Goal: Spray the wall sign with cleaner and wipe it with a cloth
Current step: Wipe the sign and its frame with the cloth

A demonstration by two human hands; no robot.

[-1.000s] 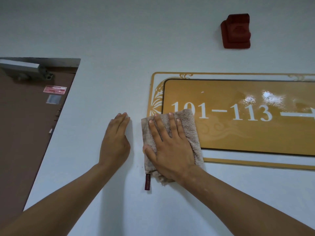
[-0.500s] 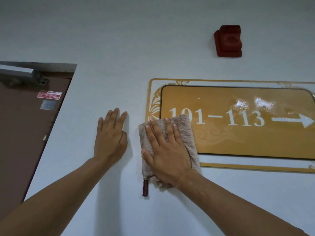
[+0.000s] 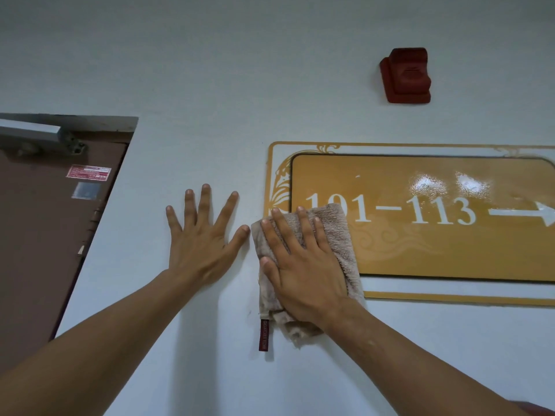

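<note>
A golden wall sign (image 3: 435, 244) reading "101–113" with a white arrow hangs on the pale wall, inside a thin gold ornamental border. Wet glossy patches show near its upper right. My right hand (image 3: 303, 265) lies flat on a folded beige cloth (image 3: 339, 235) with a red tag, pressing it over the sign's lower left corner and the border. My left hand (image 3: 204, 241) rests flat on the bare wall just left of the cloth, fingers spread, holding nothing. No spray bottle is in view.
A brown door (image 3: 45, 235) with a grey closer arm (image 3: 39, 135) and small stickers fills the left edge. A red wall-mounted device (image 3: 407, 76) sits above the sign. Pale painted wall (image 3: 210, 70) surrounds everything.
My left hand's fingers have spread apart on the wall. The view has shifted so more of the sign's arrow shows. The right hand stays on the cloth at the sign's left end.
</note>
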